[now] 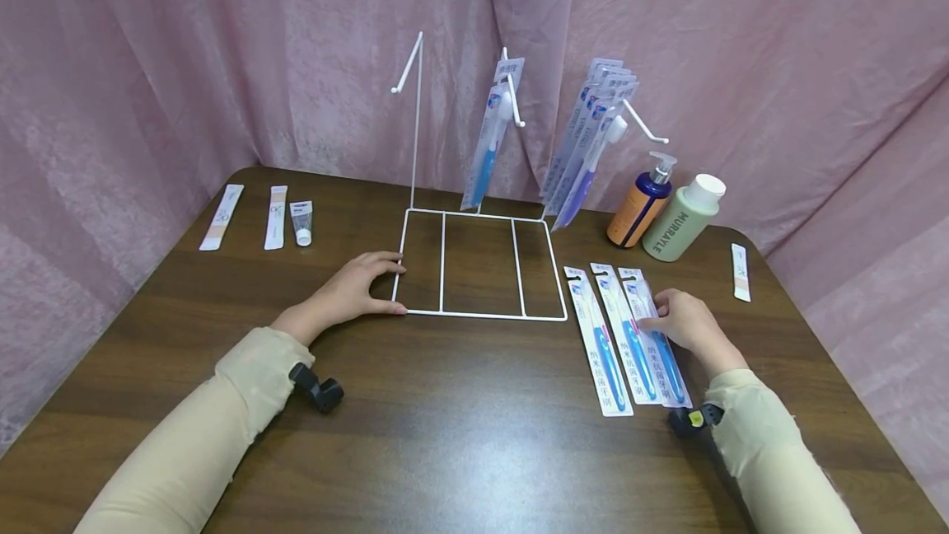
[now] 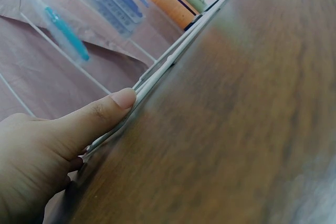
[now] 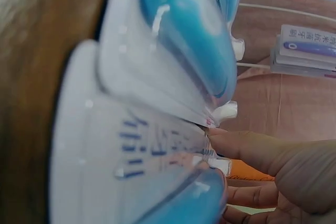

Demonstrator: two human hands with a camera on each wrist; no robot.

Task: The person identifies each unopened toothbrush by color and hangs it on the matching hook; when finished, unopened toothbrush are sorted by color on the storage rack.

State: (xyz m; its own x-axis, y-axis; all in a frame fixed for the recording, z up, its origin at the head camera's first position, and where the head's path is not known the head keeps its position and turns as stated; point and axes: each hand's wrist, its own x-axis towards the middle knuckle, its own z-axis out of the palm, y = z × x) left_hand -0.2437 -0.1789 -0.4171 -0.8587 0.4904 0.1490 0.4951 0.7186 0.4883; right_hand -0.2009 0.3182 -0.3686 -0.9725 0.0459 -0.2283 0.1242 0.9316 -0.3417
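Left sleeve (image 1: 193,427), hand (image 1: 344,291) wide on rack (image 1: 482,316); right hand (image 1: 689,324) pinches rightmost toothbrush (image 1: 665,359) towards worktop's (image 1: 445,452) right edge, likely pickup, needs lifting.

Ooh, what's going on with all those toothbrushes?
A person's left hand touches the near left corner of a white wire rack. Their right hand grips the rightmost packaged toothbrush, the last in a row of three lying on the table. More toothbrushes, also in their packs, hang from the rack's middle and right hooks.
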